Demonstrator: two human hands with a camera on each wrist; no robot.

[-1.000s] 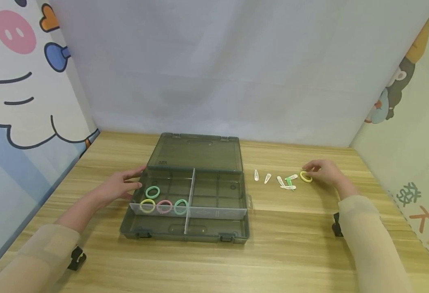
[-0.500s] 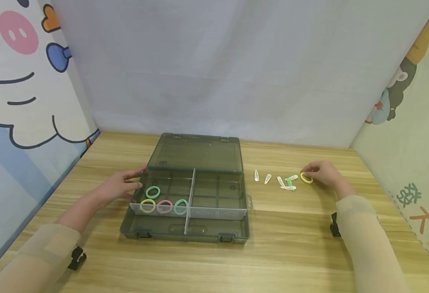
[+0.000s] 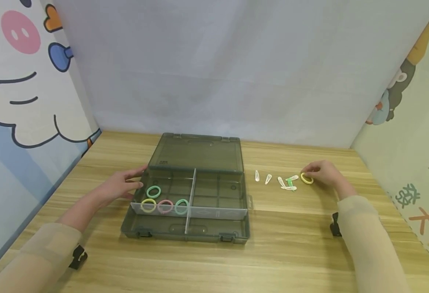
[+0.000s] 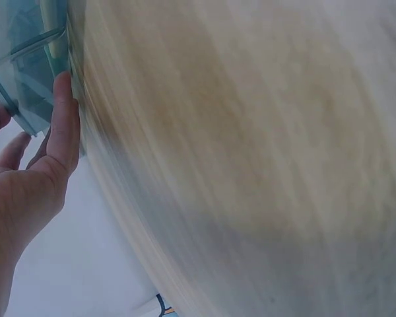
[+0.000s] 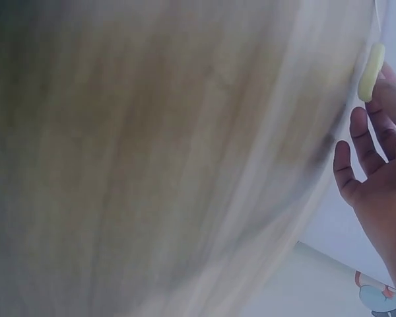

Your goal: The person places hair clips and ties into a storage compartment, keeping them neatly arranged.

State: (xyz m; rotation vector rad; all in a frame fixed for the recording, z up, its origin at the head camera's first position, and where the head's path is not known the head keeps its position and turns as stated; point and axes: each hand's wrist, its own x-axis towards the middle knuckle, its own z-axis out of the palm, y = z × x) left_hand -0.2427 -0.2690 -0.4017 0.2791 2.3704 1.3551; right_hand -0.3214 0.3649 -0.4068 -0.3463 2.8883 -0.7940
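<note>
A smoky-grey plastic divider box (image 3: 185, 238) lies with its lid (image 3: 197, 152) folded back. Its rear left compartment holds several hair ties: one yellow (image 3: 148, 205), one pink (image 3: 165, 206) and two green ones, such as this green hair tie (image 3: 153, 192). My left hand (image 3: 117, 186) rests its spread fingertips against the box's left side; the left wrist view shows fingers (image 4: 65, 125) along the box wall. At the right, my right hand (image 3: 324, 173) pinches a yellow hair tie (image 3: 306, 179) low over the table. In the right wrist view this hair tie (image 5: 371, 72) sits at the thumb and forefinger.
Several white snap hair clips (image 3: 257, 176) and a green snap clip (image 3: 290, 182) lie between the box and my right hand. White dividers (image 3: 214, 213) split the box. A pale cloth (image 3: 214, 81) hangs behind the wooden table (image 3: 214, 266), with printed panels at both sides.
My right fingers have shifted slightly at the yellow hair tie, which has barely moved. The left hand and the box stay in place.
</note>
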